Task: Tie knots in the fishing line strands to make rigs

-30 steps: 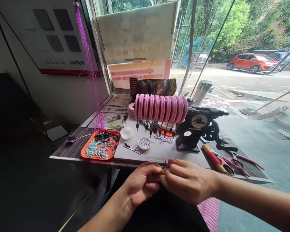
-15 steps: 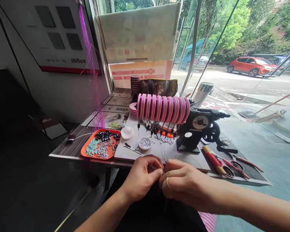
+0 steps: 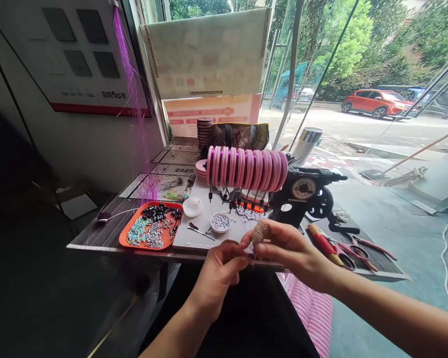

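A thin line (image 3: 252,258) is pinched between the left hand (image 3: 218,271) and right hand (image 3: 289,251), both closed on it at the table edge (image 3: 134,250); it hangs roughly vertical; the spools (image 3: 246,168) lie beyond, nearer neither hand

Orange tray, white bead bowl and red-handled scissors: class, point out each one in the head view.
orange tray (image 3: 129,239), head view, bare front-left corner.
white bead bowl (image 3: 221,223), head view, on the beads inside.
red-handled scissors (image 3: 353,251), head view, handle loop.
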Tool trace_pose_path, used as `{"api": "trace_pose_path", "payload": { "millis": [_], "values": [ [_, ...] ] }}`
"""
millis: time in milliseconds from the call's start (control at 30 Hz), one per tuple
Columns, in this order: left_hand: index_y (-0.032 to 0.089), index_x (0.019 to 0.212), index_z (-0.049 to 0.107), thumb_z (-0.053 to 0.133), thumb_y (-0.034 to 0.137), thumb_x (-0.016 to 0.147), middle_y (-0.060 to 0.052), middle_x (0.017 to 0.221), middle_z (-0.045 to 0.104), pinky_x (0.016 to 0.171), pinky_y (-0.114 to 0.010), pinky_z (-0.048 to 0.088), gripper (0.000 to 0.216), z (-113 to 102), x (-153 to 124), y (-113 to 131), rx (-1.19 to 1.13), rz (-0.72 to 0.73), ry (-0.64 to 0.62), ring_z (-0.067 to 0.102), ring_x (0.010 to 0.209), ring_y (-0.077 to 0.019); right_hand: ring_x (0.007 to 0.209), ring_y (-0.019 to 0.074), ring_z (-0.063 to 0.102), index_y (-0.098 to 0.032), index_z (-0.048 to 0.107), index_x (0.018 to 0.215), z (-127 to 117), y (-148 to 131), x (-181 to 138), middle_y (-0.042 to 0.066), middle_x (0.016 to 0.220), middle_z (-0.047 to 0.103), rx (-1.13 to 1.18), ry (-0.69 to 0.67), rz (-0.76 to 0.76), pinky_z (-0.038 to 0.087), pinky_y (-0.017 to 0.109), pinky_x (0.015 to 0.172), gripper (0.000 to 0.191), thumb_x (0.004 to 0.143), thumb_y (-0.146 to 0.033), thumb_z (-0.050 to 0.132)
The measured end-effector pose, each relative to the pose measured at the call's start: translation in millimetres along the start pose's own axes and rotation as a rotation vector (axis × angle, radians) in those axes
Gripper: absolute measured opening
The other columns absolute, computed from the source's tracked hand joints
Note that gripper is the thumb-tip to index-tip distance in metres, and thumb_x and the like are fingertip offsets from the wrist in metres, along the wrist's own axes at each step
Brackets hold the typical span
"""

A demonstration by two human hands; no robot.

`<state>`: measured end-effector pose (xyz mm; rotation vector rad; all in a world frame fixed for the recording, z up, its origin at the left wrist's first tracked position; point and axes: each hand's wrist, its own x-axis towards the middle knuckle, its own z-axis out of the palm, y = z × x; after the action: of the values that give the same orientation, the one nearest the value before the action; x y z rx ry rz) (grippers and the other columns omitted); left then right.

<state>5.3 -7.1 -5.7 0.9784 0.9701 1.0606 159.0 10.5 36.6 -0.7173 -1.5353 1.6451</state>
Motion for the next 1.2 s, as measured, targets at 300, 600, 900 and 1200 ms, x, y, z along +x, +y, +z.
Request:
{"api": "trace_pose_path", "payload": {
  "millis": [300,600,900,1200],
  "values": [
    [0.016,0.086,0.064,0.053,0.005,0.077,-0.008,0.087,0.061,0.068,-0.026,0.046,0.018,-7,-8,-15,1.129,1.111,0.230,0.059,0.069,-0.0159,0.065,0.0102,0.051,-0.016,0.055,0.077,-2,7,7,0.001,0.077,0.059,-0.019,0.119,-0.010,0.043,0.022,0.060,0.024,0.078,-0.037,0.064],
    [0.017,0.068,0.063,0.055,0.011,0.074,-0.003,0.073,0.064,0.063,-0.023,0.043,0.012,-8,3,4,0.533,0.470,-0.081,0.056,0.067,-0.0138,0.068,0.0107,0.048,-0.017,0.051,0.089,-4,4,3,0.003,0.085,0.054,-0.467,0.057,-0.221,0.043,0.022,0.060,0.006,0.084,-0.020,0.052],
    [0.015,0.055,0.052,0.062,0.018,0.054,0.010,0.048,0.029,0.038,-0.016,0.012,0.010,-10,10,2,-0.181,-0.392,-0.191,0.017,0.043,-0.0037,0.055,0.0142,0.038,-0.012,0.061,0.070,-5,19,-13,0.003,0.062,0.051,-1.539,-0.319,-0.912,0.033,0.030,0.051,0.027,0.087,-0.008,0.040],
    [0.015,0.067,0.064,0.061,0.016,0.074,-0.002,0.079,0.054,0.050,-0.019,0.035,0.008,-9,-1,-1,0.543,0.392,0.010,0.042,0.056,-0.0076,0.067,0.0132,0.049,-0.015,0.059,0.076,6,6,-11,0.003,0.070,0.059,-0.719,-0.081,-0.345,0.042,0.026,0.064,0.022,0.091,-0.023,0.046]
  ]
}}
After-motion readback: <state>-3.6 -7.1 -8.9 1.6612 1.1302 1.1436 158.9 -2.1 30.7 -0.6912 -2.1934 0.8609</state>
